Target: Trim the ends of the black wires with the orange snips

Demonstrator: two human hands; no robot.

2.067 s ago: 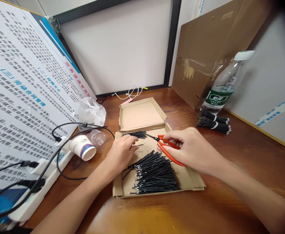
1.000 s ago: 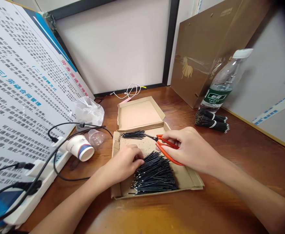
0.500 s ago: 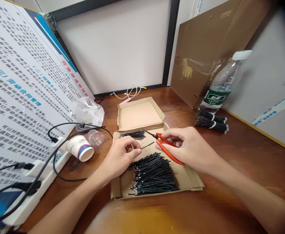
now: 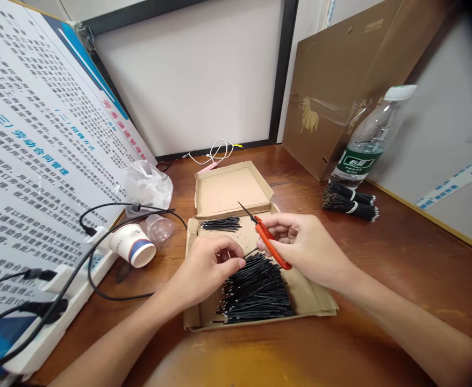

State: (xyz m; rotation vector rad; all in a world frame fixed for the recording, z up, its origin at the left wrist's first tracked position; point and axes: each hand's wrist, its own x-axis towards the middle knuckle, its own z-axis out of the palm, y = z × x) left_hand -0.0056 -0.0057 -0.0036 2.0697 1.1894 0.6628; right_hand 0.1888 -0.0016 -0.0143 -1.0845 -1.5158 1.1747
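My left hand [image 4: 214, 266] pinches a short black wire [image 4: 251, 252] between thumb and forefinger, over the carton. In my right hand [image 4: 300, 242] is a pair of red-handled scissors [image 4: 270, 241], their dark narrow tip pointing up and left with the blades together. The wire's far end reaches the right fingertips; whether they touch it I cannot tell. Below both hands a big pile of black wires [image 4: 256, 293], with pale ends, fills the near part of the flat cardboard box [image 4: 310, 295]. A smaller row of black wires [image 4: 220, 223] lies at its far left.
Two tied bundles of black wires [image 4: 351, 204] lie at right by a water bottle [image 4: 359, 150] and a big brown box [image 4: 324, 97]. On the left are a paper cup [image 4: 133, 244], a clear plastic cup [image 4: 158, 228], a plastic bag [image 4: 147, 185] and a power strip [image 4: 62, 317] with black cables.
My left hand has moved right and slightly down with the wire. The scissors' handles have closed together and tilted steeper, and the two hands are closer to each other.
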